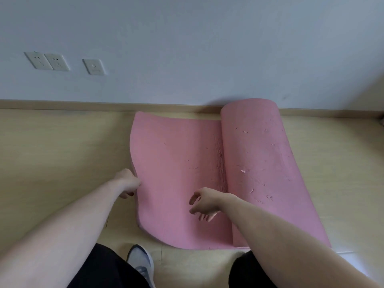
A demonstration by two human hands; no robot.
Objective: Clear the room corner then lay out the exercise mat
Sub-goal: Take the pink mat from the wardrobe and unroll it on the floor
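Observation:
A pink exercise mat (178, 163) lies partly unrolled on the wooden floor, its free end curling up at the left. The thick roll (261, 163) of the same mat runs from the wall toward me on the right, its surface flaked and worn. My left hand (126, 183) grips the curled left edge of the flat part, fingers tucked behind it. Just left of the roll, my right hand (204, 203) hovers over the flat part with loosely bent fingers spread, holding nothing.
A white wall (187, 48) with a wooden skirting board stands right behind the mat. Three wall sockets (62, 63) sit low on the left. Bare wooden floor (62, 146) stretches to the left. My grey shoe (141, 262) and dark trousers are at the bottom.

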